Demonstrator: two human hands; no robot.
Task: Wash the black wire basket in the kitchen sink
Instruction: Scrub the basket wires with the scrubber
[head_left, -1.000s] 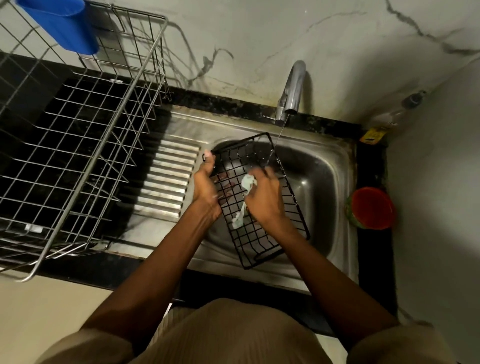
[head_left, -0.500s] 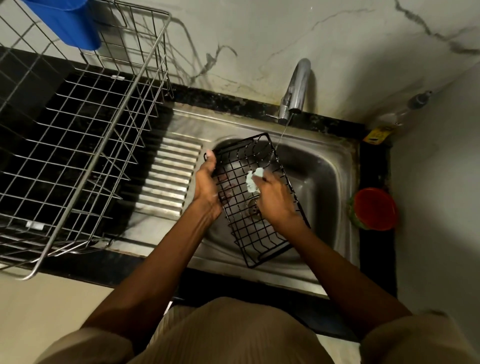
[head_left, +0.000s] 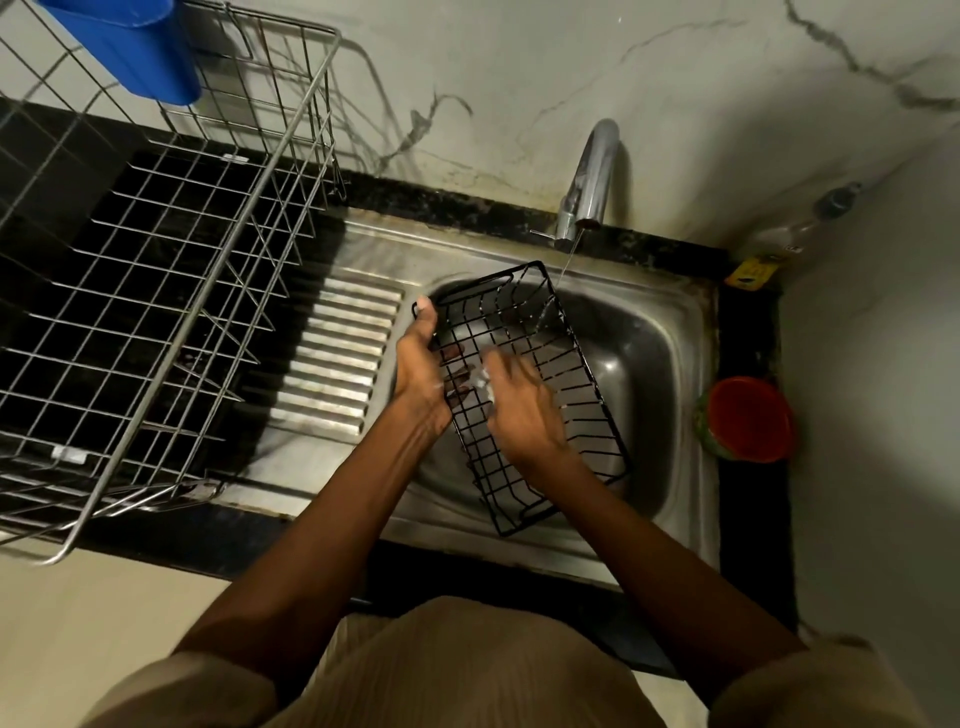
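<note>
Your left hand (head_left: 418, 366) grips the left long rim of the black wire basket (head_left: 524, 395), thumb lying up along the rim toward its far left corner. The basket is held tilted over the bowl of the steel sink (head_left: 670, 374), its far end near the tap (head_left: 589, 184) and its near end over the sink's near edge. Your right hand (head_left: 524, 410) is inside the basket, fingers curled round a small pale cloth (head_left: 480, 382) pressed against the wire floor; the hand and cloth are blurred. A thin stream of water (head_left: 563, 267) runs from the tap onto the basket's far right side.

To the left of the bowl lies the ribbed draining board (head_left: 337, 358), and further left a large silver wire dish rack (head_left: 156, 291) stands on the black table (head_left: 748, 338). A blue plastic holder (head_left: 135, 47) hangs at the rack's far edge. On the right, on the table just beside the sink, sits 1 red-lidded container (head_left: 750, 418); a yellow-labelled bottle (head_left: 779, 241) lies in the far right corner.
</note>
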